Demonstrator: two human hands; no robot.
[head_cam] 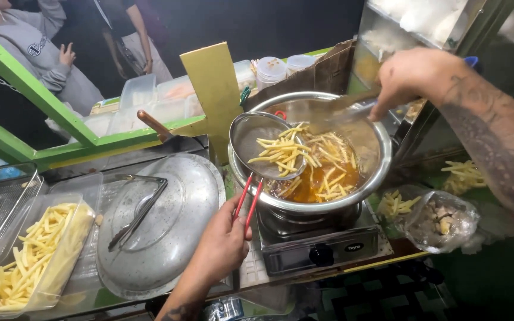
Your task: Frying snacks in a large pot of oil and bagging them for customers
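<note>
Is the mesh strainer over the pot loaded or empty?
Loaded: the strainer carries a pile of fries above the oil in the pot, its red handle gripped by the left hand.

Around the fry station
A clear tub of raw potato sticks sits left of a domed metal lid with tongs lying on it; a plastic bag lies right of the stove.

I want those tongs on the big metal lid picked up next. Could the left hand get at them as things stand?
Probably not right away: the left hand is closed around the red-handled strainer over the pot. The tongs lie uncovered on the lid just beside it, so the path itself looks free.
</note>
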